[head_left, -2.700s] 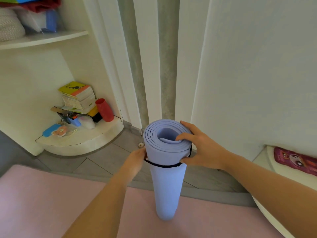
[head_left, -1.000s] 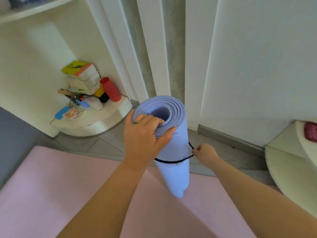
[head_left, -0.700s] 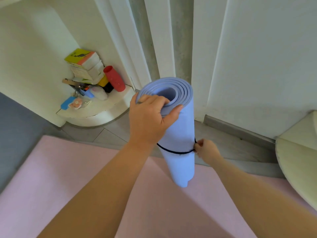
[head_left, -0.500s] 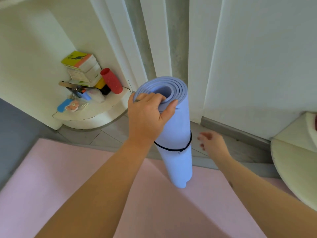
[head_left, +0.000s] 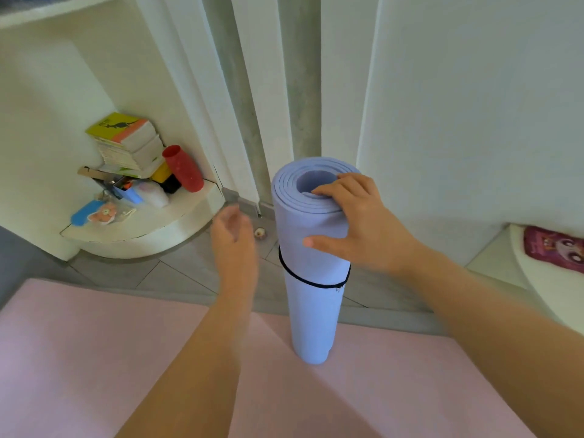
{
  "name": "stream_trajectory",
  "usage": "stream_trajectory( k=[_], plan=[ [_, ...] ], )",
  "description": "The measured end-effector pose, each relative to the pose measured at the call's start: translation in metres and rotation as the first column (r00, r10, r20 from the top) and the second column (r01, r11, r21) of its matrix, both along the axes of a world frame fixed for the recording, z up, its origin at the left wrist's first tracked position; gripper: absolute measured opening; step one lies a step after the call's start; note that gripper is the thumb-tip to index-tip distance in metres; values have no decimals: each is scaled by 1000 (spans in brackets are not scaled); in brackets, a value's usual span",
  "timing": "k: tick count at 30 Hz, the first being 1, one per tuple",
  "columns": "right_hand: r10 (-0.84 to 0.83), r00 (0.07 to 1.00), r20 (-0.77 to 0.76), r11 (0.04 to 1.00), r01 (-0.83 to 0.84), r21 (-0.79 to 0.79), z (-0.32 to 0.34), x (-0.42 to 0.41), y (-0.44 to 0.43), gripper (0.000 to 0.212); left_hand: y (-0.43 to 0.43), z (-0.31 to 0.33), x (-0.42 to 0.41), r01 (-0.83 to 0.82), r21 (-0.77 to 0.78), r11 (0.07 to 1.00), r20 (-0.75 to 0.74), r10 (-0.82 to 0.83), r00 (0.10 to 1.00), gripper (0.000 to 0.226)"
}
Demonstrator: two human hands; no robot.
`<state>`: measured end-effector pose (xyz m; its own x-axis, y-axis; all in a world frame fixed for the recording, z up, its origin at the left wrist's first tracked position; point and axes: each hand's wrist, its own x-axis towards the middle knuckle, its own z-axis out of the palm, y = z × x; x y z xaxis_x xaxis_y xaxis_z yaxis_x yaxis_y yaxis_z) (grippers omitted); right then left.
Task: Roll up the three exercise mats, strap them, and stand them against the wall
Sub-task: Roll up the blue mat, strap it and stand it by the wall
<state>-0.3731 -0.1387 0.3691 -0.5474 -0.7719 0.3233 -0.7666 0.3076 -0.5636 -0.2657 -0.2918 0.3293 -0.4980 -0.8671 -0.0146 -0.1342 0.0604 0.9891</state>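
One pink mat (head_left: 94, 358) lies flat and unrolled, left of and under the roll (head_left: 313, 311). The left hand (head_left: 234, 245) hovers just left of it, fingers spread, holding nothing. The one roll stands upright, bound by one strap (head_left: 311, 282). The right hand (head_left: 357, 226) grips its top rim. The wall (head_left: 474, 121) lies beyond, apart. By judgement, one mat is rolled and strapped but not yet leaned; a third is unseen.

White wall panels (head_left: 474, 105) flank two vertical grey concrete strips (head_left: 300, 90). The floor (head_left: 177, 273) is grey tile. A low curved shelf (head_left: 151, 229) at left carries stacked books (head_left: 126, 143) and a red cup (head_left: 183, 169). Lighting is soft and even.
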Motion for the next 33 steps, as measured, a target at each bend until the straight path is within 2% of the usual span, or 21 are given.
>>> stream_trajectory(
  k=[1, 3, 4, 5, 7, 9, 13, 15, 17, 20, 22, 24, 27, 30, 33],
  plan=[
    [-10, 1000, -4, 1000, 10, 6, 2, 1, -2, 73, -1, -13, 2, 26, 193, 981, 116, -49, 992, 13],
    [-27, 999, -28, 1000, 28, 13, 3, 7, -7, 72, 8, -32, 6, 44, 575, 817, 203, -194, 960, 13],
    [-37, 999, -37, 999, 37, -2, 2, 9, -9, 72, 11, -39, 6, 25, 669, 742, 200, -213, 956, 18],
    [-49, 998, -44, 998, 48, -26, 0, 11, -11, 71, 13, -43, 6, 7, 707, 707, 189, -199, 962, 21],
    [-72, 996, -53, 994, 67, -91, -5, 14, -10, 70, 16, -48, 3, 0, 733, 680, 147, -158, 976, 23],
    [-90, 995, -47, 987, 83, -137, -7, 13, -8, 69, 15, -51, 1, 29, 684, 728, 167, -195, 967, 26],
    [-110, 994, -16, 984, 106, -143, -4, 3, -3, 63, 13, -57, -5, 219, 365, 905, 349, -351, 869, 27],
    [-105, 995, -4, 984, 103, -147, -4, -1, 2, 59, 10, -64, -7, 369, 125, 921, 511, -379, 772, 31],
    [-90, 996, -4, 983, 88, -158, -3, 0, 4, 59, 4, -71, -7, 451, -20, 892, 636, -337, 694, 37],
    [-66, 998, -3, 985, 64, -162, -3, 5, 3, 59, -4, -92, -3, 476, -32, 879, 758, -289, 585, 36],
    [-32, 999, 0, 989, 32, -144, -3, 13, 3, 58, -3, -118, 7, 490, 16, 871, 811, -299, 503, 31],
    [-13, 1000, -16, 991, 11, -135, -4, 20, 4, 57, 1, -144, 16, 492, 80, 867, 818, -339, 465, 21],
    [-11, 1000, -24, 991, 7, -133, -7, 25, 8, 57, 8, -157, 20, 491, 106, 865, 775, -381, 504, 17],
    [-38, 999, -11, 990, 37, -136, -8, 16, 15, 60, 14, -147, 17, 462, 99, 881, 654, -408, 637, 32],
    [-38, 999, -13, 992, 36, -123, -6, 4, 22, 60, 15, -122, 18, 389, 102, 916, 534, -380, 755, 17]
  ],
)
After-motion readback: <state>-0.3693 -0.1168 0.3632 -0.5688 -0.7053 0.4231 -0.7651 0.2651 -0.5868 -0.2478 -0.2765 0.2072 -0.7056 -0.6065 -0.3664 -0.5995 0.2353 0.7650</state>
